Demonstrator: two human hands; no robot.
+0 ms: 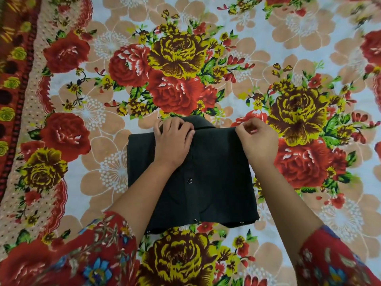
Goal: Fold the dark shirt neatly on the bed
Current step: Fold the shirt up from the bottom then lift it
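Observation:
The dark shirt (216, 182) lies folded into a rough rectangle on the flowered bedsheet (107, 112), its collar pointing away from me and snap buttons running down its front. My left hand (174, 141) rests on the collar area near the top middle, fingers curled onto the cloth. My right hand (257, 139) pinches the shirt's far right corner between thumb and fingers. Both forearms cross over the shirt from the near side and hide part of its front.
The bedsheet with red and yellow roses spreads flat on all sides of the shirt. A red patterned border (14, 83) runs down the left side. Red flowered sleeves (99, 256) fill the bottom corners.

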